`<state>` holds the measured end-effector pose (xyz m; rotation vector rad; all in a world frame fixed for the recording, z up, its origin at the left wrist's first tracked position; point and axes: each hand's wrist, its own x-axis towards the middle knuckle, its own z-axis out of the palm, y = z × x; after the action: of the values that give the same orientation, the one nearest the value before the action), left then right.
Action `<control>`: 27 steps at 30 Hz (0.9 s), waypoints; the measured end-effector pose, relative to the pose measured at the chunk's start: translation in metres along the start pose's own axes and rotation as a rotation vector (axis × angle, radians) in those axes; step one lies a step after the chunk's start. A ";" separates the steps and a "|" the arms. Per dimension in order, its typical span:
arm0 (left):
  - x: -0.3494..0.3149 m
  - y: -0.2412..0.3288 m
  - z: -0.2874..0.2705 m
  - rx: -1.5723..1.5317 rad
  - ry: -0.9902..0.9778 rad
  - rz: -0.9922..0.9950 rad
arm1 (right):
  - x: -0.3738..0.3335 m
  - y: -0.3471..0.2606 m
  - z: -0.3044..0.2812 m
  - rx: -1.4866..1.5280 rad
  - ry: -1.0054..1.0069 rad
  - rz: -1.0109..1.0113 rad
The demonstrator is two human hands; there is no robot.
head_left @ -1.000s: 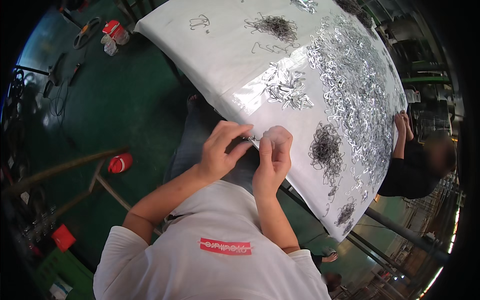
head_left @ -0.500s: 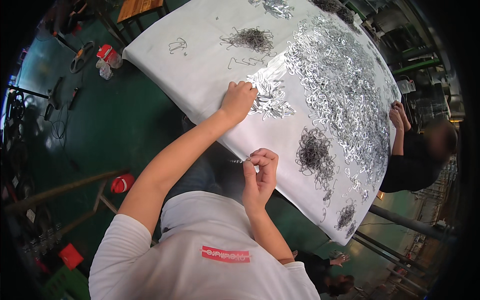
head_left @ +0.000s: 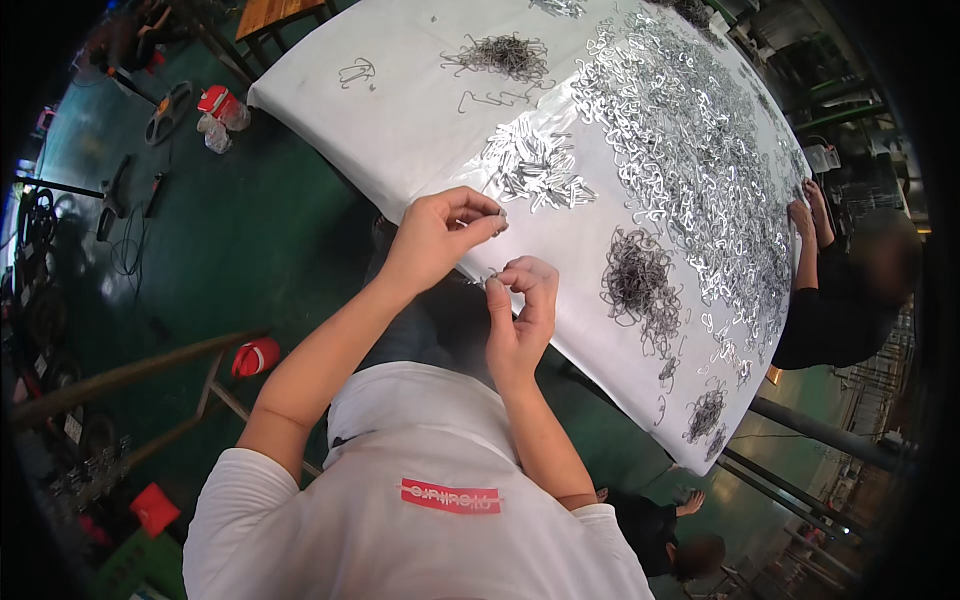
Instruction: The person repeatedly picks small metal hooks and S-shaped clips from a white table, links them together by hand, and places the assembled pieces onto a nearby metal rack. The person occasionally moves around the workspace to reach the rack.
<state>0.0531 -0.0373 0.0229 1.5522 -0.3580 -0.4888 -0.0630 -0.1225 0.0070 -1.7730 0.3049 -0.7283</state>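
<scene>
My left hand (head_left: 432,240) is closed in a pinch above the table's near edge. A bit of something small shows at its fingertips, too small to name. Just to the right and nearer to me, my right hand (head_left: 522,312) pinches a small metal piece (head_left: 490,277) between thumb and forefinger. The fingertips of both hands are close together but apart. Beyond them, a loose pile of shiny metal hooks (head_left: 540,170) lies on the white-covered table (head_left: 400,130).
Dark wire hooks lie heaped at the far left (head_left: 505,58) and the right (head_left: 637,275). A broad spread of silvery hooks (head_left: 690,170) covers the table's far side. Another person's hands (head_left: 808,215) work at the right edge. A red container (head_left: 222,105) stands on the floor.
My left hand has drawn back from the shiny hook pile toward me, to just beside my right hand. My right hand has risen slightly, keeping its pinch.
</scene>
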 end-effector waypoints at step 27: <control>-0.050 0.006 -0.012 0.176 0.152 0.263 | 0.192 0.083 0.029 -0.499 -0.411 -0.177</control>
<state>0.0173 -0.0018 0.0333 1.6711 -0.4901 -0.1362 0.1164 -0.2316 -0.0141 -2.3954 0.0488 -0.4089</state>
